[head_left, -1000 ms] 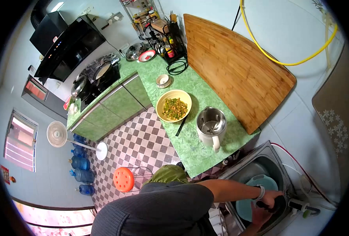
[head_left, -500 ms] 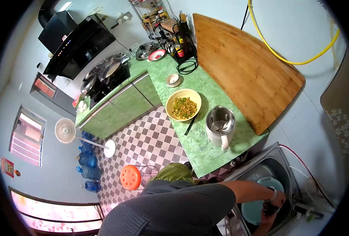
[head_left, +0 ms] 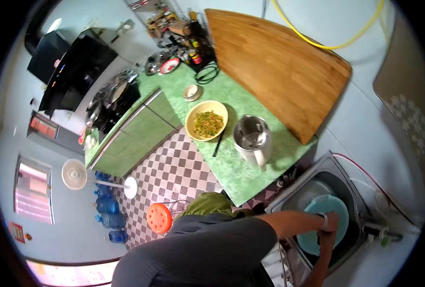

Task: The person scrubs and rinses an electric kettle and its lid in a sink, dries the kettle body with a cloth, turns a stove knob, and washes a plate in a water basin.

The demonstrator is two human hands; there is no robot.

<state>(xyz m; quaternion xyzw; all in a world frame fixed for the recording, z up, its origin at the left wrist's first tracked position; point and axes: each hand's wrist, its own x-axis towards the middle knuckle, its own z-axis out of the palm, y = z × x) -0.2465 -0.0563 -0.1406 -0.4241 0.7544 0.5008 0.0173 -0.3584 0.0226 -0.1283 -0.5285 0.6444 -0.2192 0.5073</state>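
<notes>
My left hand [head_left: 332,222], with a band at its wrist, is over a teal basin [head_left: 340,210] in the sink. My right hand [head_left: 327,237] comes up from below and meets it. Both hands look closed together, with fingers largely hidden. A small dark patch shows between them, but what it is I cannot make out. The basin sits inside the metal sink [head_left: 289,197], under and around my hands.
A blender jug [head_left: 253,138] stands on the green counter [head_left: 243,184] beside the sink. Near it are a bowl of chopped food [head_left: 207,123] and a small dish [head_left: 191,92]. A large wooden board [head_left: 279,71] leans on the wall. A tap [head_left: 377,230] borders the sink.
The view has shifted, so the counter things appear farther left. My hands have turned and drawn closer together over the basin; the dark thing between them now shows less.
</notes>
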